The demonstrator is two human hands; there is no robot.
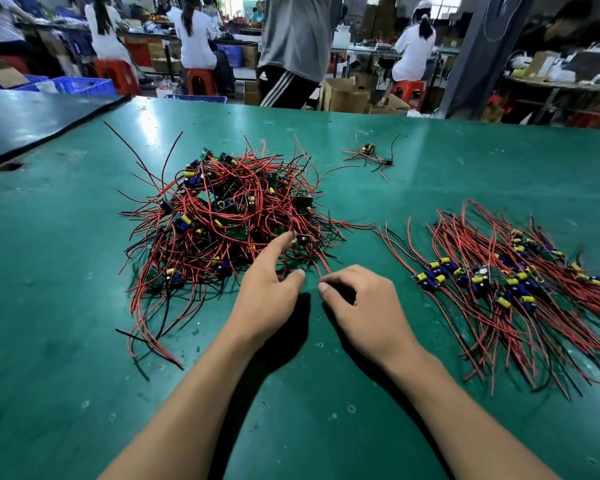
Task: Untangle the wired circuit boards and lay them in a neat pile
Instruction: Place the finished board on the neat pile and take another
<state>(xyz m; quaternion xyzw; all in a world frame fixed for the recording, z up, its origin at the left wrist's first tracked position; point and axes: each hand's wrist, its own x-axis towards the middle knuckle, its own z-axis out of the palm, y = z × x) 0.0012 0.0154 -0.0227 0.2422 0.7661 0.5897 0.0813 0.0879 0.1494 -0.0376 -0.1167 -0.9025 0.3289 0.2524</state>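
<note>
- Three groups of wired circuit boards lie on a green table point(84, 341): a tangled heap point(222, 216) at its middle, a combed-out neat pile point(520, 282) to the heap's right, and a small stray cluster point(369, 152) beyond the heap on its far right.
- Red and black leads bristle from the heap in every direction; the boards in it carry yellow and blue parts, too many and too knotted to count.
- Two bare hands work at the heap's near edge. The left hand point(267, 292) is loose, its forefinger straight and touching the tangle, thumb out beside it.
- The right hand point(368, 306), just right of the left, has its fingers curled and pinches the end of one red wire point(321, 263) that trails out of the heap.
- Bare green surface runs from the heap to the near edge, around both forearms; a narrower strip separates the heap from the neat pile, whose leads run off frame to the right.
- Left of the heap, a dark tabletop point(32, 119) meets the green one at an angle.
- Beyond the table's far edge, behind the heap, four seated workers in white tops point(194, 32) face away, at least three red stools point(118, 72) show, and a standing person in grey point(291, 36) wears striped trousers bearing a small white logo, too blurred to read.
- Blue crates point(80, 86) and cardboard boxes point(343, 95) crowd the floor there.
</note>
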